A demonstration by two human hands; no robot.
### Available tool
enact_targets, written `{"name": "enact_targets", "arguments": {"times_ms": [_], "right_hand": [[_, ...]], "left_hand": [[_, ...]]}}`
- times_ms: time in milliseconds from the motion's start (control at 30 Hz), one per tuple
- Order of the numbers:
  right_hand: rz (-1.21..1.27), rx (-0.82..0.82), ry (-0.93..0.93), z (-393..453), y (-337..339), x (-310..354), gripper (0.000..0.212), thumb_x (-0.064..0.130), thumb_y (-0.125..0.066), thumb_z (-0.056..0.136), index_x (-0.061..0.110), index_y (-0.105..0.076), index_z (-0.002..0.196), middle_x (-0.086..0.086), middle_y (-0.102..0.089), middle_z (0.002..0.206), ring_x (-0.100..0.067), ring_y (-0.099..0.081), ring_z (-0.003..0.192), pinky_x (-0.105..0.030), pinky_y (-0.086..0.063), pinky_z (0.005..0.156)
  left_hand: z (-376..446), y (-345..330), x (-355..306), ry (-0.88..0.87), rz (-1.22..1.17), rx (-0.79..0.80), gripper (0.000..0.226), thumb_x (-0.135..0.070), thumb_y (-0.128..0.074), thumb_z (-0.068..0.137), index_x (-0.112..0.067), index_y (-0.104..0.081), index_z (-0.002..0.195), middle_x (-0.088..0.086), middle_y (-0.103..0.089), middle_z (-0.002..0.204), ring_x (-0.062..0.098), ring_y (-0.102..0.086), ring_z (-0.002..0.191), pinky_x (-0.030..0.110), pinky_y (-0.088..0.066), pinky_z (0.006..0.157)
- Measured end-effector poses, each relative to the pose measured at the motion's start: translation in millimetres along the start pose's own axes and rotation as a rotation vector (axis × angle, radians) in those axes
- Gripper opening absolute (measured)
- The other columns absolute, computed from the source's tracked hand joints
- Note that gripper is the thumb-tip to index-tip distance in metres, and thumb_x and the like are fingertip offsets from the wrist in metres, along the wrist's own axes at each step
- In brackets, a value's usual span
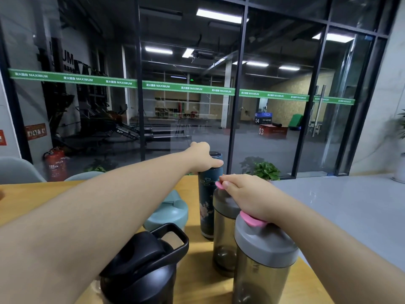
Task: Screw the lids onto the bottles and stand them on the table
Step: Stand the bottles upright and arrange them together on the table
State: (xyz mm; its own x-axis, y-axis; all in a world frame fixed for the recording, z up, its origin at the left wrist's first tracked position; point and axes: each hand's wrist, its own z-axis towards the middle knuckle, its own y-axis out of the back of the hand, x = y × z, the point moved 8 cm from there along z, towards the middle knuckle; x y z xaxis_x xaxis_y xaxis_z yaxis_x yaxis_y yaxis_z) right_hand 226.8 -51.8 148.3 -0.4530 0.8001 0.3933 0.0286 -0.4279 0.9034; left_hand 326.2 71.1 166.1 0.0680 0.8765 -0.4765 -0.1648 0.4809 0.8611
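The dark blue bottle [207, 202] stands far on the table [39, 198]; the left hand [202, 157] grips its lid [215, 155], apparently to tighten it. The right hand [243, 194] holds a grey-lidded bottle [224, 233], likely steadying it. Five bottles stand upright: two grey-lidded, one blue, one teal, one black.

Left hand [202, 157] grips blue flask [208, 200]; right hand [245, 194] grips shaker lid [224, 201]

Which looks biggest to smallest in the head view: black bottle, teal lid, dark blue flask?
1. Black bottle, though it stands nearest the camera, so this is unsure.
2. Dark blue flask.
3. Teal lid, partly hidden by the left arm.
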Motion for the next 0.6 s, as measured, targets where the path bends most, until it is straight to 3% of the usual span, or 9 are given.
{"name": "enact_targets", "arguments": {"times_ms": [133,400,600], "right_hand": [[-0.019,0.002,0.04,3,-2,2,0.04,0.029,-0.027,0.103,0.01,-0.057,0.122,-0.014,-0.063,0.116,-0.032,-0.058,0.108,-0.042,-0.045,0.093],[-0.036,-0.016,0.066,7,-4,-2,0.04,0.031,-0.029,0.102,0.011,-0.061,0.115,-0.014,-0.066,0.109,-0.032,-0.06,0.102,-0.043,-0.048,0.09],[-0.066,0.0,0.077,11,-5,-4,0.038,0.027,-0.031,0.103,0.01,-0.058,0.123,-0.009,-0.06,0.126,-0.027,-0.055,0.113,-0.039,-0.043,0.097]], "left_hand": [[-2,-4,-7,-0.026,-0.032,0.025,0.041,-0.043,-0.062,0.086,-0.01,-0.043,0.072,0.013,-0.046,0.086,0.028,-0.054,0.065,0.029,-0.044,0.052],[-3,-13,-16,-0.057,-0.004,0.041,0.038,-0.042,-0.065,0.083,-0.009,-0.048,0.078,0.014,-0.049,0.094,0.029,-0.051,0.066,0.03,-0.043,0.056],[-3,-15,-24,-0.089,0.043,0.044,0.042,-0.047,-0.066,0.082,-0.009,-0.049,0.079,0.012,-0.048,0.093,0.025,-0.05,0.069,0.028,-0.04,0.054]]}}
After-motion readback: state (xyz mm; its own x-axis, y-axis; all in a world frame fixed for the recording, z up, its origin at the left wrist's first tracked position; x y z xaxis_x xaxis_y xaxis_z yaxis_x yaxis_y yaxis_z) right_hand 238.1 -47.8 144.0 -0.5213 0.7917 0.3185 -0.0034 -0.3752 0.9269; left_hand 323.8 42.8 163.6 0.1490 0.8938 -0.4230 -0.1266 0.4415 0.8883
